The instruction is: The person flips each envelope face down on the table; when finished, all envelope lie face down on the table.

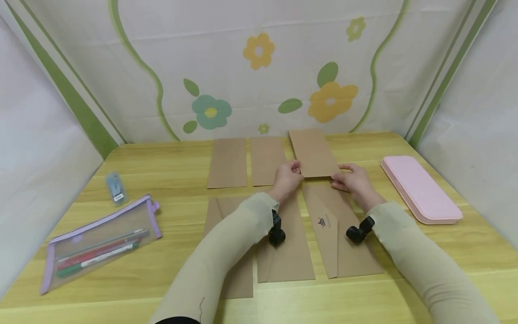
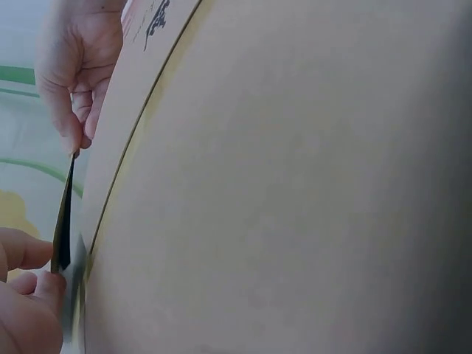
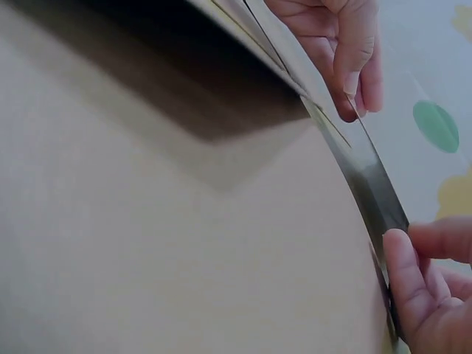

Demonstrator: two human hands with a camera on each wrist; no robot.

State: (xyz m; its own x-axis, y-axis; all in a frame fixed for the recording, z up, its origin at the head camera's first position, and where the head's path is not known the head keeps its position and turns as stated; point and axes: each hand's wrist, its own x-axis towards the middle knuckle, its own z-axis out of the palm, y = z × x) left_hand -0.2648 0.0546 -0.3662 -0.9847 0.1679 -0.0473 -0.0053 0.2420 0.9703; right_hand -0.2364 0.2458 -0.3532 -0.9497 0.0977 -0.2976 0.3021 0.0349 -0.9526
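Both hands pinch a brown kraft-paper card (image 1: pixel 314 154) by its near corners. My left hand (image 1: pixel 288 180) grips the left corner and my right hand (image 1: pixel 356 183) the right one. The card is raised, and its edge shows as a thin line between the hands in both wrist views. Beneath its near end lies a kraft envelope (image 1: pixel 352 234) with a small crown print on its flap. Left of that are a second envelope (image 1: pixel 289 258) and a third envelope (image 1: pixel 238 276), partly covered by my left arm. Two more kraft cards, one in the middle (image 1: pixel 267 157) and one at left (image 1: pixel 228 163), lie flat behind.
A clear, purple-edged pencil pouch (image 1: pixel 99 220) with pens inside lies at left. Beyond it sits a small blue, translucent item (image 1: pixel 116 188). A pink case (image 1: pixel 421 188) rests at right. A flower-patterned cloth (image 1: pixel 226 58) hangs behind the wooden table (image 1: pixel 170 162).
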